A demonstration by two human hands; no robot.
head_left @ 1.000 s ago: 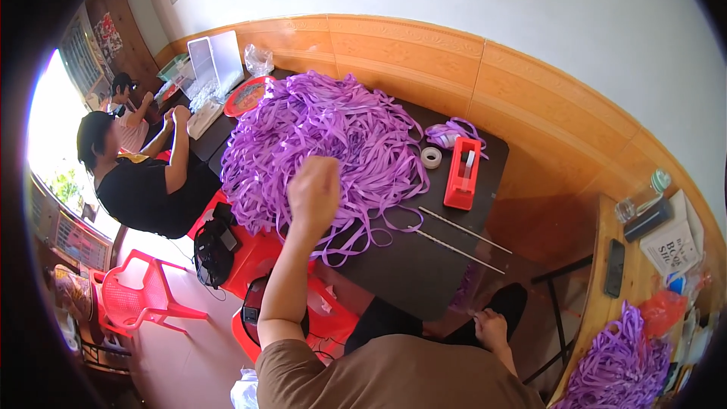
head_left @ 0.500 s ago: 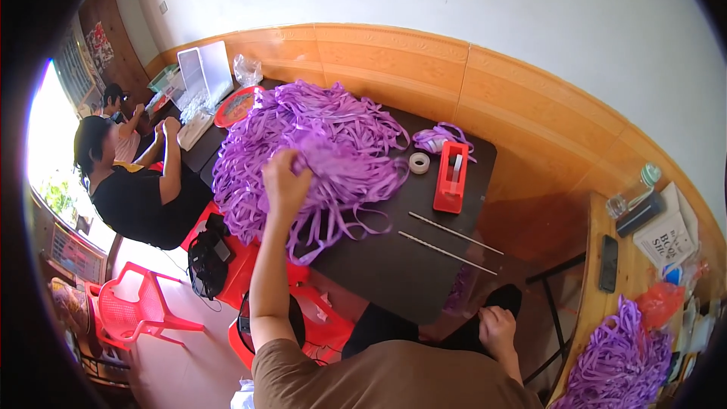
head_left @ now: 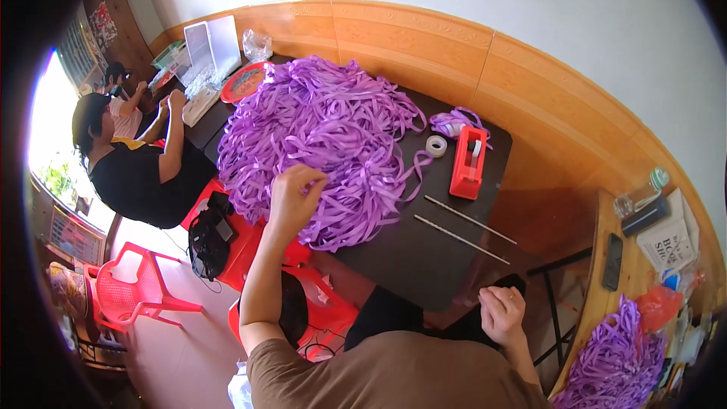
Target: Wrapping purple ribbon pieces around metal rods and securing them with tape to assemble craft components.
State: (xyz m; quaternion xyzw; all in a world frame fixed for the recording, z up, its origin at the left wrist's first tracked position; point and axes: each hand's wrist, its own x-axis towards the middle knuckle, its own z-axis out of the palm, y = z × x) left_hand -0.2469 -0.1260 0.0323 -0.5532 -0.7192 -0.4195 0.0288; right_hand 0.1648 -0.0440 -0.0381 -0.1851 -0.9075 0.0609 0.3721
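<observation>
A large heap of purple ribbons (head_left: pixel 318 106) covers the left half of the dark table (head_left: pixel 401 265). My left hand (head_left: pixel 294 195) is over the heap's near side, its fingers curled toward the thumb; whether a ribbon is between them is hidden. Above my lap, near the table's front right corner, my right hand (head_left: pixel 501 313) is closed with bent fingers, and I cannot make out anything in it. Two thin patterned sticks (head_left: pixel 471 220) lie side by side on the table. Beyond them stand a red tape dispenser (head_left: pixel 469 163) and a roll of tape (head_left: pixel 435 146).
A small purple ribbon bundle (head_left: pixel 459 121) lies behind the dispenser. On the wooden table at right are a phone (head_left: pixel 613 261) and more purple ribbons (head_left: pixel 617 356). A co-worker in black (head_left: pixel 148 182) sits at left, past red stools (head_left: pixel 246 231). A red plate (head_left: pixel 246 82) is behind the heap.
Ribbons that were blurred in motion by my left hand now lie on the heap, with its near strands shifted right. My right hand has risen slightly from my leg. The view has shifted a little.
</observation>
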